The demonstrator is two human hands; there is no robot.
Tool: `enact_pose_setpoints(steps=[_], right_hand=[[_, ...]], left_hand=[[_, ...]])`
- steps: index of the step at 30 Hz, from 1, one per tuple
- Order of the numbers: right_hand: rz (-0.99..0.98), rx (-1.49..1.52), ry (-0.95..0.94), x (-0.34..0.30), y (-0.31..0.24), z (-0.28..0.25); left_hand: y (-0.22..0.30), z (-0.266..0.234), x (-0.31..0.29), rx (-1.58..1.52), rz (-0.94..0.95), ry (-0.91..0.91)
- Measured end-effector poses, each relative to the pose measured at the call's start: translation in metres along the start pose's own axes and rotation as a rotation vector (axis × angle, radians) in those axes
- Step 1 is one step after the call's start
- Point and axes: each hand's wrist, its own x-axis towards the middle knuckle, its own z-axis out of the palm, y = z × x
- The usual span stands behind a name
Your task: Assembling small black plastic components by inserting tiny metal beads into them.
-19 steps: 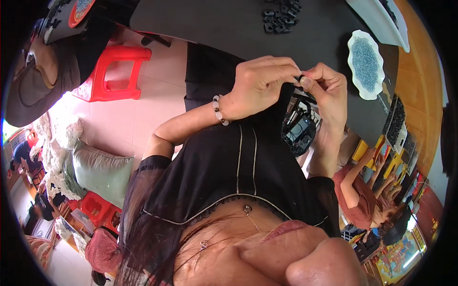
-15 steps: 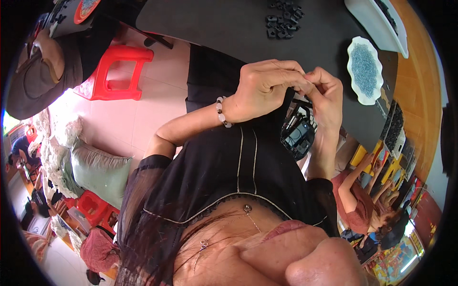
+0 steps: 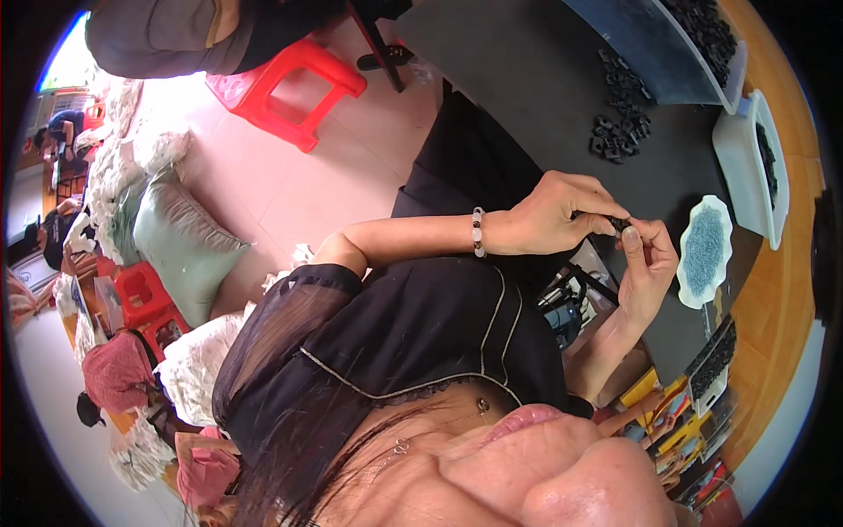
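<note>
Black part (image 3: 622, 226) pinched; beads (image 3: 705, 250) in dish (image 3: 711, 203)

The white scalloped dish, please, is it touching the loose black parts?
Apart: the head view shows dark tabletop between the white scalloped dish and the loose black parts.

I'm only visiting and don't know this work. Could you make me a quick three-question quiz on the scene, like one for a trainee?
1. Which wrist wears the beaded bracelet: A) left, B) right, C) both?

2. True or false: the wavy-edged white dish holds bluish grains.

3. Fill the gap: the fingertips of the left hand and the right hand come together at a small piece whose colour is ____.

Key: 1. A; 2. True; 3. black.
</note>
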Motion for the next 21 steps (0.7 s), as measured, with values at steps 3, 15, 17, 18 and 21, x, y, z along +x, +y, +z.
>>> enact_pose_setpoints(steps=[3, 15, 17, 18, 21], right_hand=[[0.02, 0.054, 0.007, 0.0, -0.005, 0.006], [0.067, 0.311, -0.061, 0.003, 0.011, -0.012], [0.078, 0.357, -0.077, 0.002, 0.014, -0.016], [0.08, 0.359, -0.072, 0.001, 0.015, -0.018], [0.066, 0.375, -0.1, 0.001, 0.02, -0.023]], left_hand=[[0.002, 0.0, -0.001, 0.018, -0.035, 0.005], [-0.013, 0.014, 0.0, -0.128, -0.083, 0.001], [-0.015, 0.017, 0.0, -0.109, -0.066, -0.03], [-0.015, 0.018, -0.001, -0.109, -0.069, -0.035], [-0.012, 0.02, 0.0, -0.074, -0.048, -0.031]])
